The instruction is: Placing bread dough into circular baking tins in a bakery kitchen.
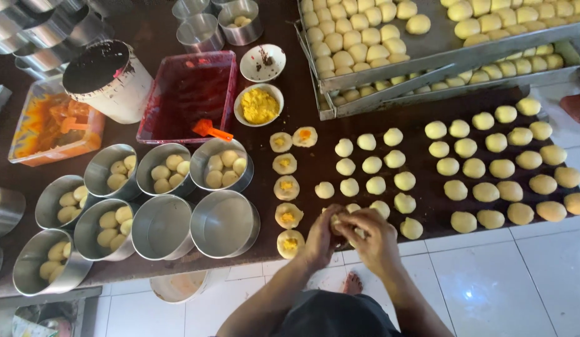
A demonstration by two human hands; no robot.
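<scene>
My left hand (321, 238) and my right hand (372, 236) are pressed together at the table's near edge, both closed around one pale dough piece (335, 219) that is mostly hidden by my fingers. Just left of them runs a line of flattened dough discs with yellow filling (286, 187). Behind and to the right lie rows of round dough balls (371, 166) on the dark table (302, 75).
Round metal tins (221, 163), some holding dough balls, stand at the left. A white bowl of yellow filling (259, 105), a red tray (187, 93), an orange tray (49, 125) and a white bucket (112, 78) sit behind. Metal trays of dough balls (365, 43) are stacked at back right.
</scene>
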